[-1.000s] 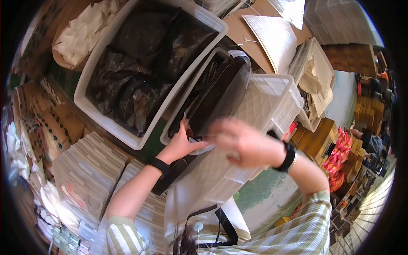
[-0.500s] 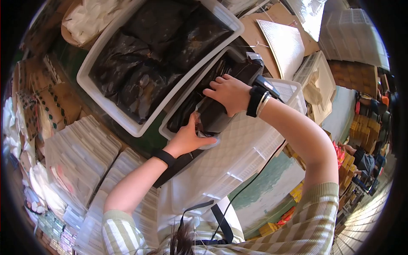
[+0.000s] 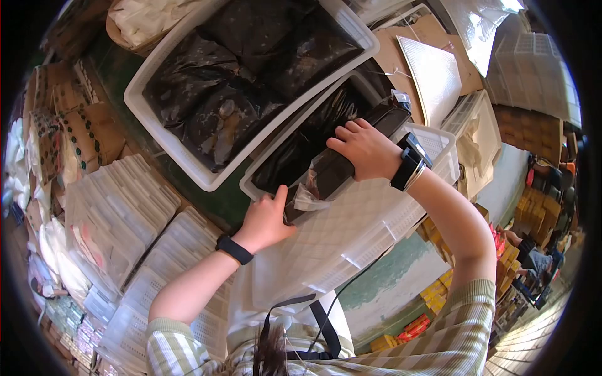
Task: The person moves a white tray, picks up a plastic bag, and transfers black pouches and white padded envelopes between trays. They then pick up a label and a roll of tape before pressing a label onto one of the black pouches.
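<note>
A long dark package (image 3: 330, 170) in clear plastic lies slanted over the near edge of a white plastic crate (image 3: 249, 182). My right hand (image 3: 367, 150) grips it from above near its middle, fingers curled over the far side. At its near left end my left hand (image 3: 266, 219) has its thumb and fingers around the corner. A loose flap of clear plastic (image 3: 307, 199) sticks up close to the left fingers. Inside the crate lie shiny black plastic bags (image 3: 313, 128).
A larger white crate (image 3: 207, 178) full of black bags stands beyond. Nearest my body is a white crate with a quilted sheet (image 3: 326, 244). Stacked clear trays (image 3: 119, 213) are at left. Cardboard and a silvery sheet (image 3: 433, 78) lie at right. A black cable (image 3: 357, 276) hangs near my body.
The dark package has moved up out of the crate and toward its near edge, exposing more black bags. My right hand has shifted right with it; my left hand has moved slightly down and left.
</note>
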`<action>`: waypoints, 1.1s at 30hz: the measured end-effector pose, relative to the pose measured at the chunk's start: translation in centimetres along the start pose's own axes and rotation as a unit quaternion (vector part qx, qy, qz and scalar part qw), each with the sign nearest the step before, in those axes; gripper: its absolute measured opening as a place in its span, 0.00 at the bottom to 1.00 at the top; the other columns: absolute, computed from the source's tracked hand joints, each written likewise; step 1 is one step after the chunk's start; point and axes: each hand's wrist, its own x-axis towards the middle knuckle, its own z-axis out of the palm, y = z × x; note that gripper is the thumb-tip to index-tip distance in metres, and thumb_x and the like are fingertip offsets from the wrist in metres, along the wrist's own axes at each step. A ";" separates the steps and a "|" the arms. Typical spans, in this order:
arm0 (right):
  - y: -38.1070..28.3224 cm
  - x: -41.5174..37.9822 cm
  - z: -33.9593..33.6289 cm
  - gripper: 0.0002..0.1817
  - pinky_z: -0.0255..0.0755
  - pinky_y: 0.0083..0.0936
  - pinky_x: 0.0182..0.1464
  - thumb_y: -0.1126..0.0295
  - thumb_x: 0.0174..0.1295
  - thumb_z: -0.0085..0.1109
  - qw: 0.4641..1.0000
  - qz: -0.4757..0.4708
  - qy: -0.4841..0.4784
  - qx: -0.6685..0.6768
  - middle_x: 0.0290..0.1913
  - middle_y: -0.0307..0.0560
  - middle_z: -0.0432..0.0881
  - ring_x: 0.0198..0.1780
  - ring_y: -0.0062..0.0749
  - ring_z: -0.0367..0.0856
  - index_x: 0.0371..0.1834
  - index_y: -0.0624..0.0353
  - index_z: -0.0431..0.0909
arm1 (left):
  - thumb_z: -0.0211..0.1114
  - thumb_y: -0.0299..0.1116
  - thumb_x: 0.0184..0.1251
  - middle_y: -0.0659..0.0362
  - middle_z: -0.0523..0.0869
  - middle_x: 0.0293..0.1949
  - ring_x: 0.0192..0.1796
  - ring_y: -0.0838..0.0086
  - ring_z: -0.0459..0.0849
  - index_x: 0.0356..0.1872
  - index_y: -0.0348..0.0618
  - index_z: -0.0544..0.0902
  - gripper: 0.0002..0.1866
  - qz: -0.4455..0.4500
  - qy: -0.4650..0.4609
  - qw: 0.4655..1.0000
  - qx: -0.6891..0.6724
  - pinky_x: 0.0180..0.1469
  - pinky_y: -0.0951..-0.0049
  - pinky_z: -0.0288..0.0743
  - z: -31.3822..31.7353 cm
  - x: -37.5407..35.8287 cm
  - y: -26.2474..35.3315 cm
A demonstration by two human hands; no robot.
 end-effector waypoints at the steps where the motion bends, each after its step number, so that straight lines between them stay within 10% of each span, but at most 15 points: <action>1: 0.0 -0.2 0.0 0.35 0.64 0.30 0.54 0.67 0.27 0.71 1.000 0.002 0.000 -0.003 0.40 0.44 0.72 0.47 0.40 0.72 0.48 0.53 0.71 | 0.75 0.42 0.40 0.35 0.78 0.42 0.46 0.42 0.79 0.58 0.36 0.62 0.44 0.000 0.002 1.000 -0.001 0.48 0.54 0.75 -0.4 0.2 -0.1; 33: -0.9 -0.6 -0.7 0.32 0.64 0.30 0.54 0.71 0.30 0.68 0.999 0.017 -0.007 0.030 0.39 0.45 0.72 0.47 0.40 0.71 0.47 0.52 0.73 | 0.74 0.34 0.39 0.46 0.80 0.40 0.44 0.50 0.80 0.49 0.41 0.67 0.33 0.034 0.197 0.980 0.001 0.43 0.56 0.76 0.9 5.7 -7.2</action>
